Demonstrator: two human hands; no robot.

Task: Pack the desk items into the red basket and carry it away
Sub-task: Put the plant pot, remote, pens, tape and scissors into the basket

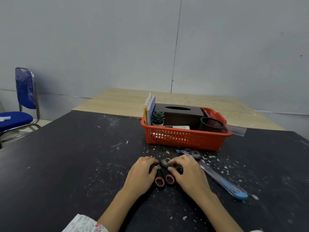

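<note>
Gripping 1 tape roll w/ right hand, 1 scissors under left hand.

One red basket sits on the table, holding two spiral notebooks, one tissue box, one succulent pot, one mesh pen cup and one clear ruler. Outside it lie one pair of scissors, one tape roll, one correction tape and one blue ruler. Two hands, left hand and right hand. One blue chair.

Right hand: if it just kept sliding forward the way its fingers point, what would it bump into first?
The right hand points away and slightly left, fingers already on a tape roll. Past that the dark table looks bare up to the red basket, probably the next thing met, though depth is unclear.
</note>
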